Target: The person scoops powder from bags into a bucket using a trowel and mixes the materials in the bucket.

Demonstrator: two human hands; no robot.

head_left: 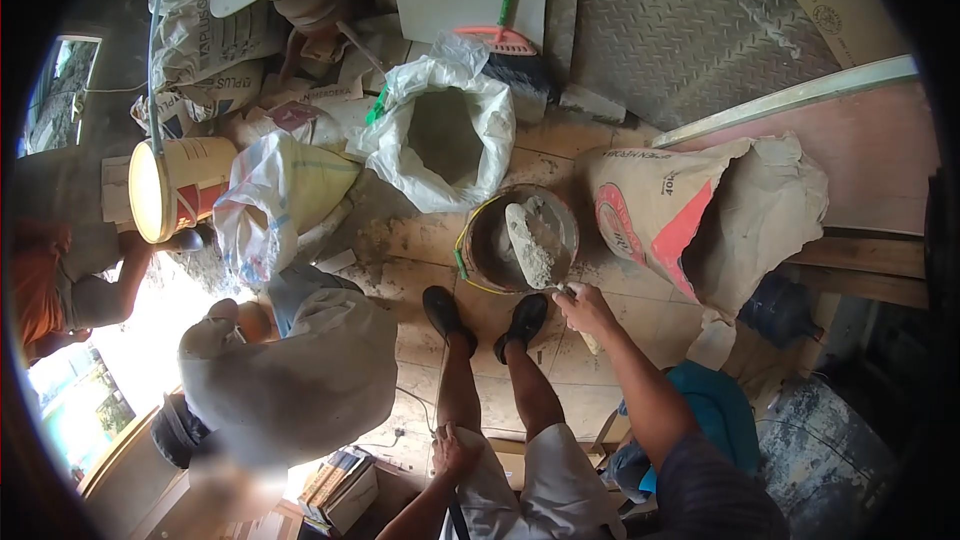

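My right hand [588, 308] is closed around the handle of a trowel [520, 230]. Grey powder, apparently cement, lies heaped on its blade. The blade is over a dark bucket [478, 265] with a yellow-green handle, standing just beyond my feet. Whatever lies deeper in the bucket is partly hidden by the trowel. Right of the bucket, a torn-open paper cement sack [640, 205] lies tilted, its mouth facing right. Behind the bucket stands an open white plastic sack [400, 160] with grey material inside. My left hand [455, 453] rests on my left knee, fingers laid over it, holding nothing visible.
A person in a pale shirt [300, 380] bends close on my left; another person in orange [40, 290] is farther left. A second white sack [290, 190] and a cream bucket [185, 180] stand at left. A broom [505, 35] leans behind. A blue water jug [780, 310] lies at right.
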